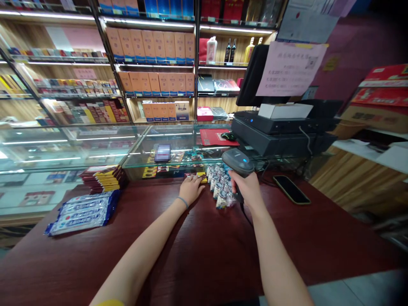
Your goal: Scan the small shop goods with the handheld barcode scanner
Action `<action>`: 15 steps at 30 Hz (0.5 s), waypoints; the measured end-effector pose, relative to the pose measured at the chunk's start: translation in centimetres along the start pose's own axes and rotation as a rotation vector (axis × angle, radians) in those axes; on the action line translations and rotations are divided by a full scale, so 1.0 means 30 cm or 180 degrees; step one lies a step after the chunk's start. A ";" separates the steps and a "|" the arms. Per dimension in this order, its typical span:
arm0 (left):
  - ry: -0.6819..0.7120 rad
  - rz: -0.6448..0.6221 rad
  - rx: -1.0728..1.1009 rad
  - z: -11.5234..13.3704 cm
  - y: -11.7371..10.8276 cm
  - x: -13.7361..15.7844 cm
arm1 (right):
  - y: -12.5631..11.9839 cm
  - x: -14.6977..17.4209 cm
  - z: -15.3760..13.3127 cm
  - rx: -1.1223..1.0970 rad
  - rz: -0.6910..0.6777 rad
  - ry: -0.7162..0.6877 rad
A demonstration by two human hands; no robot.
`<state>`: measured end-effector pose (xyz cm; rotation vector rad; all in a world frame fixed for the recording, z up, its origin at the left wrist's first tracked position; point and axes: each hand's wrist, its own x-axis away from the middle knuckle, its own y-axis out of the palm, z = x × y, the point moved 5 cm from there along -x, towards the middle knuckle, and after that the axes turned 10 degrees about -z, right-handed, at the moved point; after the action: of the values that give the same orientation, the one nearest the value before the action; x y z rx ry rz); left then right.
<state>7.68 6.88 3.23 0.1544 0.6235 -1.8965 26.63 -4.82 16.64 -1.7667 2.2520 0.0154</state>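
My right hand (pixel 248 189) is wrapped round the handle of a dark barcode scanner (pixel 236 159), whose head shows a blue light. A cable runs down from the handle. Just left of it, several small clear jars with silvery lids (pixel 218 189) stand in rows on the counter. My left hand (pixel 190 190) lies palm down with its fingers stretched out and the thumb apart. Its fingertips rest on a yellow and dark red packet (pixel 202 177) against the glass case, partly hidden by the hand.
On the dark red counter (pixel 191 255) lie white-and-blue packs (pixel 84 212), stacked red and yellow packets (pixel 106 177) and a phone (pixel 291 190). A glass display case (pixel 137 148) runs along the back. A monitor (pixel 253 76) stands on black till equipment (pixel 274 136) at the right.
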 end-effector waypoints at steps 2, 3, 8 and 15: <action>-0.0054 -0.0017 0.0208 0.002 -0.003 0.002 | 0.000 0.001 0.008 -0.0159 0.0011 0.0050; -0.0038 -0.0024 0.0292 0.008 -0.008 0.004 | 0.001 0.001 0.009 -0.0182 -0.0013 0.0052; 0.0384 0.0072 0.0182 0.089 -0.106 0.032 | 0.025 0.015 0.002 -0.0121 -0.0068 0.0027; 0.0381 0.0583 -0.0533 0.186 -0.462 0.112 | 0.163 0.056 -0.035 0.0151 -0.0281 -0.0031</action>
<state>-5.10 5.27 11.51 0.2107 0.8185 -1.6599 21.39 -5.38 16.48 -1.8353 2.1475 -0.0466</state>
